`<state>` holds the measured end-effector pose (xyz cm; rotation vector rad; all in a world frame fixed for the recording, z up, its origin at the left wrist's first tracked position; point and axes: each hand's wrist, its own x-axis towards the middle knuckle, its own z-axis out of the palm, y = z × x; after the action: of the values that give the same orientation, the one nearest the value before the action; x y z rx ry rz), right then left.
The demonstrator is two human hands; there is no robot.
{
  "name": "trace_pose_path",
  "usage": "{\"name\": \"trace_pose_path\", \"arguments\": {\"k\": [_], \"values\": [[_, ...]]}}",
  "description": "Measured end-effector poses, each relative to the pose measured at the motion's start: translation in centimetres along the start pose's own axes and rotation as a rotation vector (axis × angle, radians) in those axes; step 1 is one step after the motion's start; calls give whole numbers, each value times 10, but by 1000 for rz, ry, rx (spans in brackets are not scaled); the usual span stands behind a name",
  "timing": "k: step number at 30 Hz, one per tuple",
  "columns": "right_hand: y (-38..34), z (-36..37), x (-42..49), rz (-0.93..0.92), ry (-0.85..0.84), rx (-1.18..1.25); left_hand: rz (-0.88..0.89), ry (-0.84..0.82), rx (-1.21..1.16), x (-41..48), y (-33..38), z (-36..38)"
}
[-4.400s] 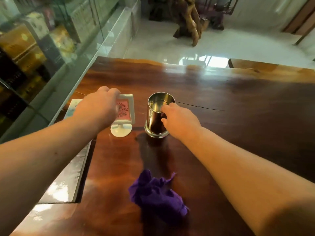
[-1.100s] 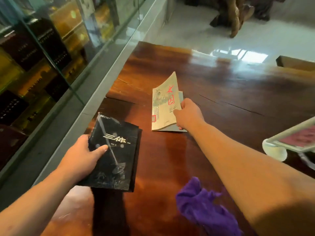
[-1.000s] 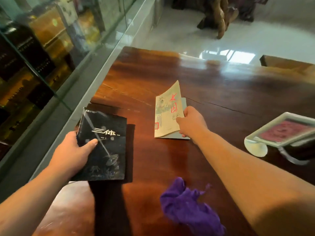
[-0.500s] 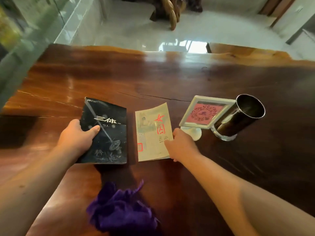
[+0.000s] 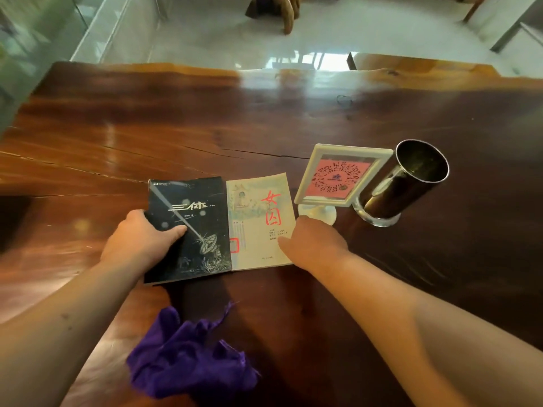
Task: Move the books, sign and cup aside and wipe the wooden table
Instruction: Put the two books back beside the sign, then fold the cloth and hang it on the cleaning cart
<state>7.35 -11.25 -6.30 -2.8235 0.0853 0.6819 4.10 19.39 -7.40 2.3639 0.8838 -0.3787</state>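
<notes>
A black book lies on the dark wooden table, and my left hand grips its left edge with the thumb on the cover. Edge to edge on its right lies a pale book with red characters. My right hand rests on that book's right edge, fingers down on it. Right of the books stands a white-framed sign with a pink card, and beside it a shiny metal cup. A crumpled purple cloth lies near me between my forearms.
The table's left edge borders a glass display case. Past the far edge are a white glossy floor and a wooden sculpture base. A crack runs across the tabletop behind the books.
Both books have been carried from the table's left side to the right and now lie flat side by side next to the sign and cup. The pale book, earlier lifted, is down.
</notes>
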Motion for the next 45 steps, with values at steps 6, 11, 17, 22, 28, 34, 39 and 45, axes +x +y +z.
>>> {"name": "trace_pose_path", "arguments": {"k": [6,11,17,22,28,34,39,45], "values": [[-11,-1,-26,-315,251,-47,234,97,184,-24,-3,-22],[-44,21,-56,-670,78,-33,440,163,189,-53,-8,-39],[-82,44,-86,-852,-111,-123,516,203,202,-84,-33,-51],[-106,69,-112,-826,-182,-256,577,191,188,-109,-67,-57],[-121,79,-128,-762,-144,-328,619,122,226,-134,-94,-68],[-122,24,-178,-878,-17,-233,749,-193,283,-174,-92,-95],[-106,-61,-252,-914,199,-212,936,-133,298,-218,-47,-129],[-56,-151,-339,-812,455,-302,1184,-150,400,-277,51,-160]]}}
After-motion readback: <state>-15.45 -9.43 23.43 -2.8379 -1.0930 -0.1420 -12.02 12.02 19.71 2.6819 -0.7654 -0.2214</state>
